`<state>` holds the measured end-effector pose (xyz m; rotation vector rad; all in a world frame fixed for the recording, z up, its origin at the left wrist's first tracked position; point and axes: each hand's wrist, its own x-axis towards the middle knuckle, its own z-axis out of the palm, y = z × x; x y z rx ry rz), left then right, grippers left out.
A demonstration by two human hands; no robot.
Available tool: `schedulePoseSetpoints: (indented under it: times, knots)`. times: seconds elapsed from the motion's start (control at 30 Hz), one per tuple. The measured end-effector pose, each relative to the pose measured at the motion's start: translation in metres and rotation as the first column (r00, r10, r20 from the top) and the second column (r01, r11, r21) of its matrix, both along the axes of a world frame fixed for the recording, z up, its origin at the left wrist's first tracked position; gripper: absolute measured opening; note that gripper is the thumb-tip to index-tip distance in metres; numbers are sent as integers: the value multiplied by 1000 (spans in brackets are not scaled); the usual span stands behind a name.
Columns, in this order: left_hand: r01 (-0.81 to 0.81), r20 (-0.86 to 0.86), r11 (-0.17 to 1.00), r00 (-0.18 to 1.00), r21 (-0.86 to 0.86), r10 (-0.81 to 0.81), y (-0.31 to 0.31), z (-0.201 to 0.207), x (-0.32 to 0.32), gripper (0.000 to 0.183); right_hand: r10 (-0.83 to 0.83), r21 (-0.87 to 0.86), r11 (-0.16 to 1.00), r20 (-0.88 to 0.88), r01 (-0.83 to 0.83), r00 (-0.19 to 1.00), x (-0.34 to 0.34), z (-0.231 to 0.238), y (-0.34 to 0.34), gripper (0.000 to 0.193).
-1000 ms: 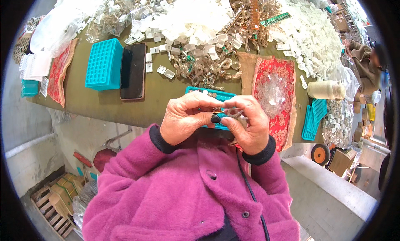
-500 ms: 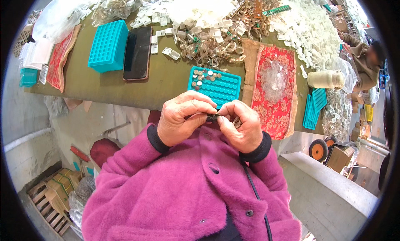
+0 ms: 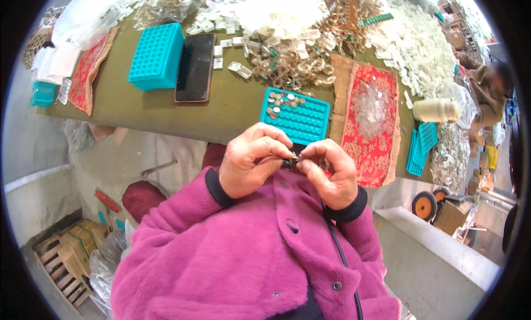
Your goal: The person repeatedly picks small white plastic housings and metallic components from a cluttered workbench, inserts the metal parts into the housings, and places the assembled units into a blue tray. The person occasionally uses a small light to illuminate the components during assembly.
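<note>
The 2 hands meet in front of the coat (image 3: 238, 242), just near of the tray (image 3: 310, 133). The left hand (image 3: 251, 160) pinches a small dark part (image 3: 294, 159) between thumb and fingertips; the right hand (image 3: 331, 175) has its thumb and forefinger closed on the part's right side. The part is mostly hidden by the fingers, so its shape cannot be told.

The teal tray lies on the worktop (image 3: 232, 112), with round discs (image 3: 276, 110) in wells toward its far left; the wells toward its near right show bare. Left of it lies a dark phone (image 3: 194, 68), and just left of that stands a teal block (image 3: 148, 65) with rows of holes.

Right of the tray, a red cloth (image 3: 368, 162) carries a heap of clear bits (image 3: 370, 109). A pale roll (image 3: 436, 111) lies farther right, with 2 teal racks (image 3: 423, 145) near of it, overlapping. On the far side are tangled wires (image 3: 301, 71) and a heap of white cases (image 3: 409, 62). At the far right is another person (image 3: 480, 93).
</note>
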<state>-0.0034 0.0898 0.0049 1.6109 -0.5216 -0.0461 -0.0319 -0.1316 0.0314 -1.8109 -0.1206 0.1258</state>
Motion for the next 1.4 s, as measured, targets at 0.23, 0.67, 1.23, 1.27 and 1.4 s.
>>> schedulePoseSetpoints:
  times: [0.23,0.67,1.23,1.27,1.4]
  knots:
    - [76,-162,992,983,-97,-91,7,-5,5,27,95,-151,987,210,-64,973,9,-1,4,18]
    - [-513,575,611,810,603,114,43,-32,127,32,-49,21,999,126,46,991,15,-20,-2,18]
    - [-3,-221,999,975,-37,-6,2,-4,20,29,-53,-58,995,348,78,936,18,-5,10,25]
    - [14,-272,994,961,-106,-43,1,-7,18,29,-50,-71,994,357,80,933,19,-5,12,26]
    - [26,-478,935,854,-355,-205,-1,-14,12,34,-12,-157,984,438,90,899,18,-9,15,17]
